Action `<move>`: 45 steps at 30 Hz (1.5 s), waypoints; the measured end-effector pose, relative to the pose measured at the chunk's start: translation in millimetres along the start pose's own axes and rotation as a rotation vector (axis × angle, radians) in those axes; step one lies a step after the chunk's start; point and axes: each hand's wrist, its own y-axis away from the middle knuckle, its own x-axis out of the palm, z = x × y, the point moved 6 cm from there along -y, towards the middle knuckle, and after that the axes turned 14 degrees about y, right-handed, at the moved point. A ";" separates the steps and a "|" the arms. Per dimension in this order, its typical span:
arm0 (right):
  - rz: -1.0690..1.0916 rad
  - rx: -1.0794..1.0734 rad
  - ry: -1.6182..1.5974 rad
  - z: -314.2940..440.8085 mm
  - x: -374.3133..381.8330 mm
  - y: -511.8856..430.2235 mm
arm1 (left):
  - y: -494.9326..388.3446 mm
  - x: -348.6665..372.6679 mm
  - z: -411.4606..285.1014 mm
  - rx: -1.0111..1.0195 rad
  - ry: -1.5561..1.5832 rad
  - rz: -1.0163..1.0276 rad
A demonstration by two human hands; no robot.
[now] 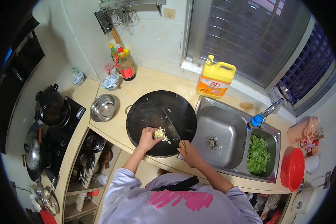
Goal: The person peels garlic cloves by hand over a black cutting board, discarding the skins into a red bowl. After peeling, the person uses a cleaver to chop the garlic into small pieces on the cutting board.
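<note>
A round black cutting board lies on the counter before me. My right hand grips the wooden handle of a kitchen knife, whose blade rests across the board, pointing away and to the left. Left of the blade, my left hand touches a small pile of chopped pale pieces, probably garlic, with thumb and fingers around its left side; whether it grips any is unclear. A few loose bits lie farther up the board.
Left of the board stands a steel bowl; behind it are a lidded jar and a sauce bottle. A steel sink adjoins on the right, with leafy greens in its small basin. A yellow detergent jug stands behind it.
</note>
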 end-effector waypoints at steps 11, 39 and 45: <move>0.012 -0.116 0.249 26.2 5.7 -22.7 | 29.5 23.6 2.4 -0.096 0.171 -0.310; 0.068 -0.154 0.199 44.4 8.0 -23.6 | 44.8 8.1 -11.6 -0.028 0.077 -0.326; 0.076 -0.119 0.223 42.2 3.7 -26.2 | 36.6 8.4 -5.5 -0.168 0.087 -0.379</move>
